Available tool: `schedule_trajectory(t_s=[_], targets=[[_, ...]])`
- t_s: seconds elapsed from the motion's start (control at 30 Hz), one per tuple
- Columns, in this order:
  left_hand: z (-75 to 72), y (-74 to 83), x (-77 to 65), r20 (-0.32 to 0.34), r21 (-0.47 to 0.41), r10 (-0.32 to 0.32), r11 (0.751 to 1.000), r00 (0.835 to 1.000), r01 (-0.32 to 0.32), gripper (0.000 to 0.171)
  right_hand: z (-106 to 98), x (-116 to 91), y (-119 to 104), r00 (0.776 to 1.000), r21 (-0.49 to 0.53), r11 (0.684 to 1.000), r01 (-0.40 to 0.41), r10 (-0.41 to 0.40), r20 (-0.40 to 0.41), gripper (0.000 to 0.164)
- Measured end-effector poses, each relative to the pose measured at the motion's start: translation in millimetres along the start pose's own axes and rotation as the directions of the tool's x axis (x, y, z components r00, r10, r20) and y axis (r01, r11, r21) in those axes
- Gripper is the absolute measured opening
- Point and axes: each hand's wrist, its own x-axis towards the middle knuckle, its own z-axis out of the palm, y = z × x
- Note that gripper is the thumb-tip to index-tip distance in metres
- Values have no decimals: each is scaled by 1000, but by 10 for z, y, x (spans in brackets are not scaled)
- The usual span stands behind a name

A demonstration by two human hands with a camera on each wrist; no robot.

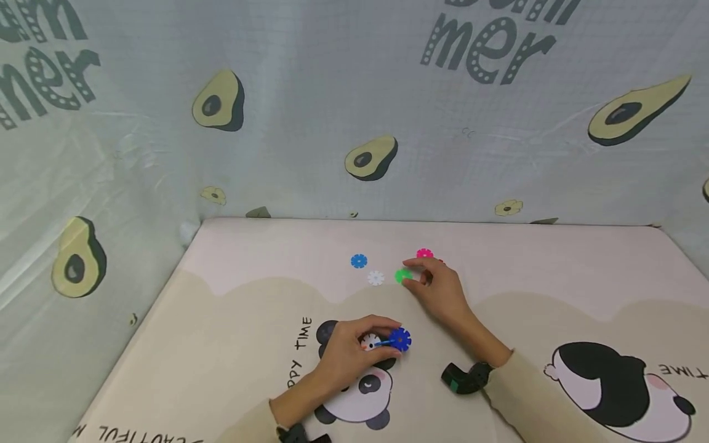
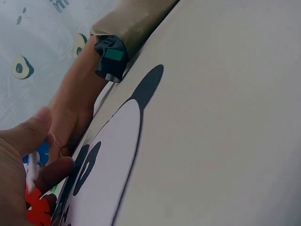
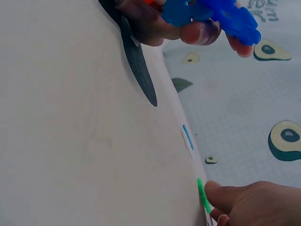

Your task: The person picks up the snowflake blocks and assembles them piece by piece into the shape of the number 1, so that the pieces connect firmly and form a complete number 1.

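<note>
My left hand (image 1: 351, 347) grips a small cluster of joined plastic snowflake discs over the panda print. A dark blue disc (image 1: 400, 339) sticks out past its fingertips, and a white disc (image 1: 370, 341) shows between thumb and fingers. Seen from the left wrist, a red disc (image 2: 37, 207) also belongs to the cluster; the palm hides part of it. Farther back, my right hand (image 1: 443, 295) reaches to a green snowflake disc (image 1: 401, 276) lying on the table. Its thumb tip is right at the disc's near edge, with the index finger extended beyond the far edge.
A light blue disc (image 1: 359, 261) and a white snowflake disc (image 1: 376, 278) lie left of the green one. Behind the right hand is a pink disc (image 1: 424, 253), with a bit of red beside it. An avocado-print curtain (image 1: 299, 123) borders the table's back edge.
</note>
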Motion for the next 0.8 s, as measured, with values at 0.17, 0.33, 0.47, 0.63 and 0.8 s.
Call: schedule_trajectory(t_s=[0.17, 0.33, 0.47, 0.63, 0.8], targets=[[-42, 203, 15, -6, 3, -14, 1000, 1000, 14, 35, 12, 16, -5, 1000, -10, 1000, -9, 9, -14, 31], [-75, 369, 5, 15, 6, -27, 1000, 1000, 27, 34, 42, 18, -2, 1000, -23, 1000, -3, 2, -22, 32], [-78, 387, 0, 18, 3, -38, 999, 999, 38, 33, 51, 18, -4, 1000, -20, 1000, -1, 1, -9, 33], [-72, 366, 5, 13, 0, -40, 999, 999, 40, 34, 53, 10, -7, 1000, -30, 1000, 6, -6, -1, 34], [-67, 366, 9, 11, -1, -43, 999, 999, 43, 33, 53, -1, -12, 998, -54, 997, 54, -55, -18, 32]])
